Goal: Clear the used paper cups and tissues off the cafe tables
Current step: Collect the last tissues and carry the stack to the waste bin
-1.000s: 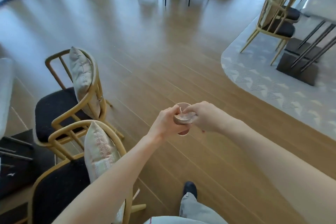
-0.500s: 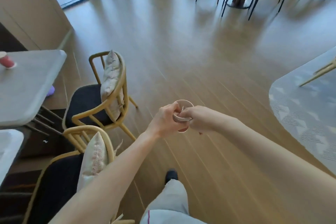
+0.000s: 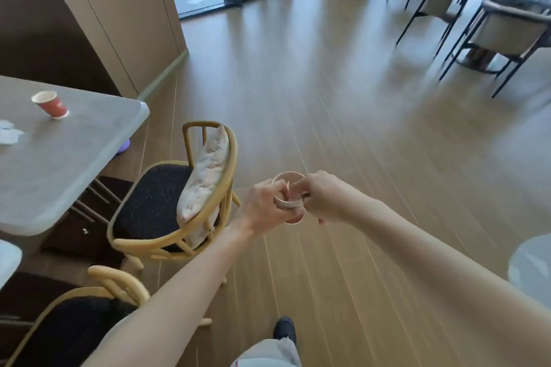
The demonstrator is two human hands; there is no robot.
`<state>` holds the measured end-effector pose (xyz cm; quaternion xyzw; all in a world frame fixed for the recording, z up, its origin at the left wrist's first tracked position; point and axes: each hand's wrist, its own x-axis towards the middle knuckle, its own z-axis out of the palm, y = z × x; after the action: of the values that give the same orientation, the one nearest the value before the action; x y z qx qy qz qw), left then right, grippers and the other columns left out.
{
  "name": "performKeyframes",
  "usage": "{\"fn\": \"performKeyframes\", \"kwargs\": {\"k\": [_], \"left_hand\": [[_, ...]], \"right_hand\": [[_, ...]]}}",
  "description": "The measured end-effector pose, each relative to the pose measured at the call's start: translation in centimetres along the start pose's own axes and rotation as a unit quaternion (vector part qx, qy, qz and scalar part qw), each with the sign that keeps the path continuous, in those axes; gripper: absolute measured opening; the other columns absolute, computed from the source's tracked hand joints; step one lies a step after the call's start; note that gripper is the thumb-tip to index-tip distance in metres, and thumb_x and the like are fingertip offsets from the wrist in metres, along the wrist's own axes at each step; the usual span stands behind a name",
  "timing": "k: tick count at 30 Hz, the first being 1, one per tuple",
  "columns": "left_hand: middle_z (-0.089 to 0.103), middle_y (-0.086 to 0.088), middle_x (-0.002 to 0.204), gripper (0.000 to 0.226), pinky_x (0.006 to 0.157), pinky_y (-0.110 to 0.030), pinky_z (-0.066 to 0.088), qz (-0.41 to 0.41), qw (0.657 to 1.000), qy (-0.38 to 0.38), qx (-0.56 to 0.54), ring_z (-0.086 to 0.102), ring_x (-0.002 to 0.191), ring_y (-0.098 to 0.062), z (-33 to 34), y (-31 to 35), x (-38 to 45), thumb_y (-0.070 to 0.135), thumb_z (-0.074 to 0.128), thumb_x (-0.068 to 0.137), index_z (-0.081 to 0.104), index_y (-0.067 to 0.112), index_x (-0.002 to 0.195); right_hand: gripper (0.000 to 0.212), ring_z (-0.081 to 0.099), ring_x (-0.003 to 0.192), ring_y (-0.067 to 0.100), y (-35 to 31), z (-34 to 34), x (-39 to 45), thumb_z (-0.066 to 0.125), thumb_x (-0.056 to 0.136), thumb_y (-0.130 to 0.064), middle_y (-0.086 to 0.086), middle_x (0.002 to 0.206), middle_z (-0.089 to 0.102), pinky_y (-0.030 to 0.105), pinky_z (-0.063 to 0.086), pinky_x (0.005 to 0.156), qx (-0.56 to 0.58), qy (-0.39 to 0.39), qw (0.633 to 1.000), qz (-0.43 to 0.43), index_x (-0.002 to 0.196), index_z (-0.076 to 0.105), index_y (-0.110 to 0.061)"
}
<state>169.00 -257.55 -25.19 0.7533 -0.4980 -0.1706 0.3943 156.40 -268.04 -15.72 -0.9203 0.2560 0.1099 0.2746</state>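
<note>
Only one view here, the head cam looking down, so here's what it gives: the left hand (image 3: 264,205) is wrapped around a stack of nested paper cups (image 3: 288,201), fingers curled tight on the side, while the right hand (image 3: 320,198) has its fingertips pinched at the rim of the top one, looks like it's poking or pressing something down inside, though I can't tell what's in there. The stack is held out in mid-air over the wood floor (image 3: 343,116), near a wooden chair (image 3: 179,188) with a cushion (image 3: 205,176). Off to the left, the grey table (image 3: 74,158) has one red paper cup (image 3: 52,105) standing on it and some crumpled tissues (image 3: 9,134) just beside the frame edge, so that table isn't cleared yet. What could go sideways: both hands are busy with the stack, so grabbing the red cup means letting go with one, and a loosely nested stack could slip apart or dribble leftovers on the floor. The chair also sits between the person and the table.
</note>
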Motion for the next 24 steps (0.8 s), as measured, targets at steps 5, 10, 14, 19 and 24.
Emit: {"fn": "performKeyframes", "kwargs": {"k": [5,10,14,19,24], "left_hand": [[0.069,0.001,0.096,0.036,0.072,-0.007,0.041,-0.016,1.000,0.007,0.015,0.063,0.081,-0.011,-1.2,-1.3,5.9,0.031,0.090,0.068,0.054,0.034,0.069],[0.066,-0.004,0.095,0.033,0.076,-0.027,0.053,-0.054,0.998,0.039,0.021,0.063,0.085,-0.019,-2.0,-2.9,10.4,0.033,0.089,0.068,0.059,0.023,0.077],[0.065,-0.003,0.087,0.044,0.068,-0.032,0.053,-0.086,0.994,0.063,0.012,0.061,0.076,-0.018,-2.0,-3.6,13.9,0.028,0.088,0.068,0.052,0.016,0.089],[0.066,-0.009,0.086,0.050,0.063,-0.035,0.053,-0.103,0.990,0.092,0.023,0.066,0.076,-0.030,-1.3,-3.4,20.4,0.019,0.086,0.070,0.044,0.010,0.096],[0.067,-0.011,0.091,0.042,0.074,-0.042,0.052,-0.151,0.982,0.114,0.023,0.064,0.086,-0.031,-0.1,-2.8,28.4,0.021,0.088,0.070,0.053,0.005,0.088]], "right_hand": [[0.044,0.062,0.040,0.011,1.0,-5.3,6.7,0.040,0.073,-0.007,-0.010,0.077,0.065,0.014,0.043,0.038,-0.004,0.029,0.998,-0.047,0.079,0.073,-0.037],[0.044,0.067,0.047,0.017,1.9,-7.0,12.8,0.038,0.075,-0.009,-0.004,0.093,0.066,0.029,0.056,0.053,-0.029,-0.103,0.992,-0.071,0.084,0.069,-0.038],[0.047,0.068,0.052,0.023,3.4,-8.1,17.5,0.036,0.083,-0.004,0.000,0.100,0.060,0.033,0.058,0.060,-0.072,-0.134,0.984,-0.090,0.096,0.066,-0.038],[0.035,0.069,0.052,0.019,6.4,-10.6,23.7,0.038,0.087,-0.010,0.004,0.094,0.060,0.032,0.056,0.059,-0.123,-0.151,0.973,-0.121,0.095,0.066,-0.029],[0.040,0.062,0.038,0.009,10.6,-16.3,30.0,0.037,0.078,-0.010,-0.004,0.081,0.063,0.022,0.042,0.044,-0.113,-0.117,0.973,-0.162,0.083,0.064,-0.038]]}}
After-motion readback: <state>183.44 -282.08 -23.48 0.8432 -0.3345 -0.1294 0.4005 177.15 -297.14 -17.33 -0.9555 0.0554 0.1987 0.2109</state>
